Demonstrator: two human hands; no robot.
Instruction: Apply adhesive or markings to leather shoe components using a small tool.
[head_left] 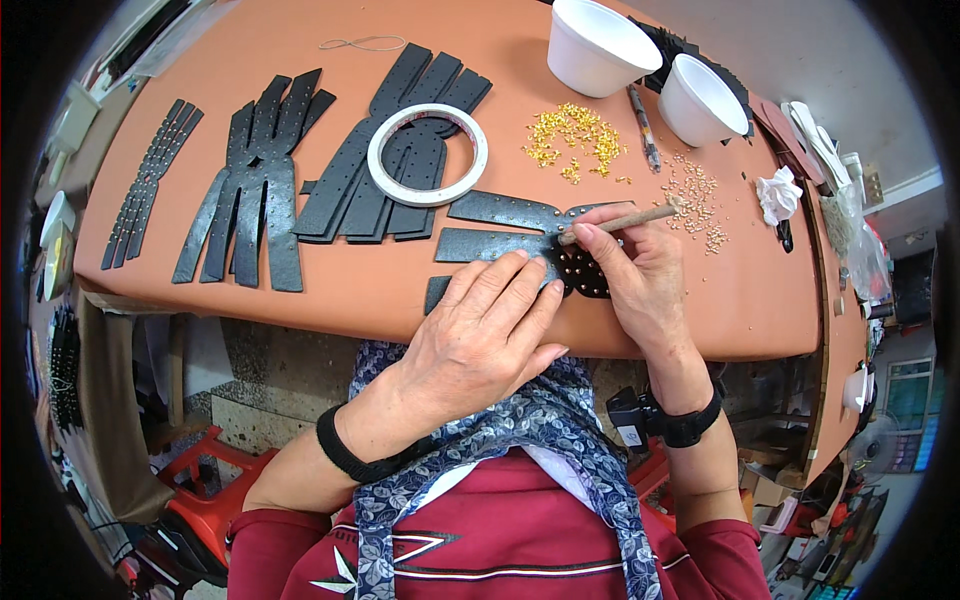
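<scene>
A black strap-cut leather-like piece (485,245), set with small metal studs, lies near the table's front edge. My left hand (475,335) rests on it with fingers stretched out flat, hiding part of its near strips. In my right hand (645,285) is a slim brown stick (630,222), held at a slant between thumb and fingers. Its left end is at the piece's studded middle, just beyond my left fingertips. Whether the tip touches a stud is too small to tell.
On the brown table (330,290), more black pieces (250,190) lie left, some under a white tape ring (425,198). Gold bits (600,145) and paler bits (690,190) are scattered right, near a pen (643,130) and two white bowls (595,50). Crumpled tissue (778,194) lies far right.
</scene>
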